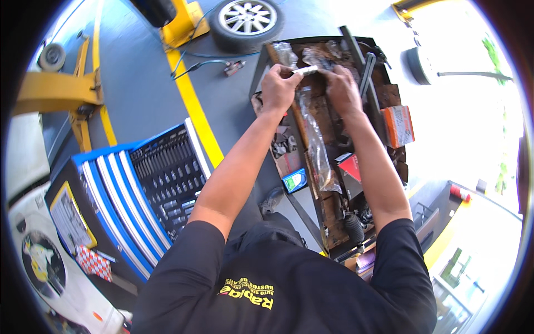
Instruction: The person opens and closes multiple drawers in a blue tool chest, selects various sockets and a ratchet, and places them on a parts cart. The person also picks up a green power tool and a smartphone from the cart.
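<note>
Both my arms reach forward over a worn, rusty metal workbench (pixel 335 111). Between the fingertips of my left hand (pixel 280 88) is a small whitish, tube-shaped piece (pixel 305 70), pinched at its left end. My right hand (pixel 343 89) meets the other end with its fingers bent in; it is slightly smeared, and its grip is partly hidden. Crumpled clear plastic (pixel 318 55) lies just beyond the hands. A long clear plastic bag (pixel 316 139) stretches along the bench below them. A long-handled metal tool (pixel 367 72) rests close to the right hand's outer side.
An orange-and-white box (pixel 398 126) sits on the bench's right edge. A red box (pixel 350 166) and a blue-green packet (pixel 295 180) lie nearer me. Left stands a blue tool cabinet with an open drawer of sockets (pixel 169 178). Ahead, a wheel (pixel 247 22) lies beside a yellow lift post (pixel 186 25).
</note>
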A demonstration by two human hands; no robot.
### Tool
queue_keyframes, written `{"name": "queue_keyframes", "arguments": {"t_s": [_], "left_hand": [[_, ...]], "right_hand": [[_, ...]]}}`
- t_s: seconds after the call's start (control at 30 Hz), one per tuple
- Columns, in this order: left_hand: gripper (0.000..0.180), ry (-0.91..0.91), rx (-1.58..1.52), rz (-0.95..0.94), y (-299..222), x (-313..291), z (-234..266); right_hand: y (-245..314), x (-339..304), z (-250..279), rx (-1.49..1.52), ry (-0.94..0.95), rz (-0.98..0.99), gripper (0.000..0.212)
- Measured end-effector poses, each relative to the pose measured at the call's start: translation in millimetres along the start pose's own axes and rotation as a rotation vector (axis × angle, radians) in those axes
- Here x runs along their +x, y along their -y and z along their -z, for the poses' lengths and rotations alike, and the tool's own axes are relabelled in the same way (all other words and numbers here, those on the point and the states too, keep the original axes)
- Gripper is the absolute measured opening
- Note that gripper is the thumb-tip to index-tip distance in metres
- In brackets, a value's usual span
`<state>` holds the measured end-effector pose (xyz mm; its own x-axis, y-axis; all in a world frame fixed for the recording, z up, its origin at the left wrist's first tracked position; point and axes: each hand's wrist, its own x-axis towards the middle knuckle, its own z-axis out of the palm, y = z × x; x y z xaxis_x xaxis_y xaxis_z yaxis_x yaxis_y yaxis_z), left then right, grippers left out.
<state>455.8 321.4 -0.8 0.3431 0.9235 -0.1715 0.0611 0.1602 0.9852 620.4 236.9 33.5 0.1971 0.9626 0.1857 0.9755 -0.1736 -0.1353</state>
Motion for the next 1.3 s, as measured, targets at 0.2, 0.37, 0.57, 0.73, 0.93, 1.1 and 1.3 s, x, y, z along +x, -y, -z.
{"name": "queue_keyframes", "arguments": {"t_s": [0.2, 0.37, 0.57, 0.73, 0.93, 1.1, 1.3], "left_hand": [[0.027, 0.147, -0.269, 0.024, 4.7, -68.6, 92.3], [0.027, -0.047, -0.312, 0.187, 77.2, -199.4, 179.2], [0.025, -0.656, -0.091, 0.467, 175.6, -346.0, 283.3], [0.023, -0.711, 0.456, 0.485, 226.4, -354.3, 371.1], [0.024, -0.601, 0.454, 0.515, 253.4, -326.9, 404.1], [0.022, -0.59, 0.337, 0.553, 267.4, -322.7, 400.8], [0.028, -0.528, 0.514, 0.594, 294.5, -303.8, 401.6]], "right_hand": [[-1.7, -14.6, 26.2, 0.008, 0.02, -0.019, 0.031], [30.9, -56.0, 50.1, 0.158, 0.122, -0.145, 0.035], [107.4, -115.1, 53.0, 0.452, 0.281, -0.101, 0.034], [157.0, -141.5, 48.8, 0.626, 0.469, -0.064, 0.03], [154.4, -161.7, 51.4, 0.601, 0.518, -0.031, 0.03], [139.3, -183.4, 57.0, 0.585, 0.524, -0.085, 0.029], [143.7, -206.3, 51.2, 0.598, 0.603, -0.113, 0.028]]}}
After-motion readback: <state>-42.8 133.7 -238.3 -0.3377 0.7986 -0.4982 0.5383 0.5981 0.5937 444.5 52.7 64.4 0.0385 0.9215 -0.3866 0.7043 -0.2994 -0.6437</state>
